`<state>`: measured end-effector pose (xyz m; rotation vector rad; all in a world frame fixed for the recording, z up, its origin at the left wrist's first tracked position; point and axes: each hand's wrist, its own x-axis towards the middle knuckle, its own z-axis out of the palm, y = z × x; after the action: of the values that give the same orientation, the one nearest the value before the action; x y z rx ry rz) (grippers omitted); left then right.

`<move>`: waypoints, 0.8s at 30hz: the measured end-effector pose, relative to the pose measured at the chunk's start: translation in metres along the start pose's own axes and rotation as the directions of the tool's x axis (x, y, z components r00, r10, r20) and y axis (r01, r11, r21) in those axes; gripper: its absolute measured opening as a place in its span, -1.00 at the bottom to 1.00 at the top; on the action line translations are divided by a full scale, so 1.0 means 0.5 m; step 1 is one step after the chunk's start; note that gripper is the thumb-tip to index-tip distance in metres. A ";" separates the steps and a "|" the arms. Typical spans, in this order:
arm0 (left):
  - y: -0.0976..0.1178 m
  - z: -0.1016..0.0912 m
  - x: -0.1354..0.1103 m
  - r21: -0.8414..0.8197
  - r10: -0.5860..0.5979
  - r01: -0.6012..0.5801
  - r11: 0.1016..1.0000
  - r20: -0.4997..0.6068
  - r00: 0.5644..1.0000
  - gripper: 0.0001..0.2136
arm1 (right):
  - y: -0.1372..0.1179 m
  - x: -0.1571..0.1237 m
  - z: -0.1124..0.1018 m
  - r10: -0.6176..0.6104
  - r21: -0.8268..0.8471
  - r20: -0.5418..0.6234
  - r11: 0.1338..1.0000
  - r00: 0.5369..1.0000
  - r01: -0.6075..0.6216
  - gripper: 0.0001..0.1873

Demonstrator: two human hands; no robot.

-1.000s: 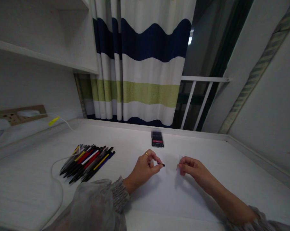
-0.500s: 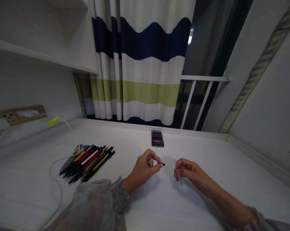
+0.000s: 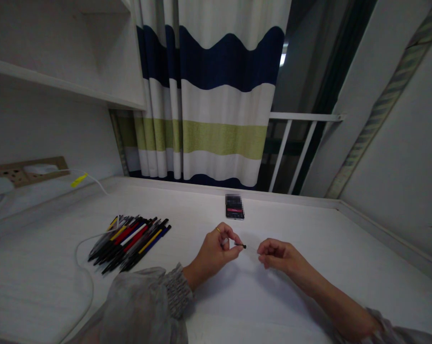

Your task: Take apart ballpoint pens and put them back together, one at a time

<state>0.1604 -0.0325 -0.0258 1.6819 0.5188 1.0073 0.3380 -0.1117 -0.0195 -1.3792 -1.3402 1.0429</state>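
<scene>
My left hand rests on the white desk with thumb and forefinger pinched on a thin pen part with a small black tip that points right. My right hand sits just to the right of that tip, fingers curled shut; what it holds is hidden inside the fingers. The two hands are a short gap apart. A ring shows on a left finger.
A bundle of several pens in black, red, yellow and blue lies at the left. A white cable loops beside it. A small dark phone lies near the desk's back edge. A striped curtain hangs behind.
My right hand has moved left toward the black tip, and the pale piece it held upright has swung down and disappeared inside its fingers. My left hand has stayed put.
</scene>
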 end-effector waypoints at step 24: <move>-0.007 0.000 0.000 -0.068 -0.012 0.017 0.998 0.079 0.997 -0.77 | 0.009 0.005 0.006 -0.037 -0.016 -0.019 0.999 0.999 0.037 -0.70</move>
<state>0.1609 -0.0315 -0.0292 1.6478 0.4397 0.9339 0.3360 -0.1088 -0.0243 -1.3676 -1.3573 0.9938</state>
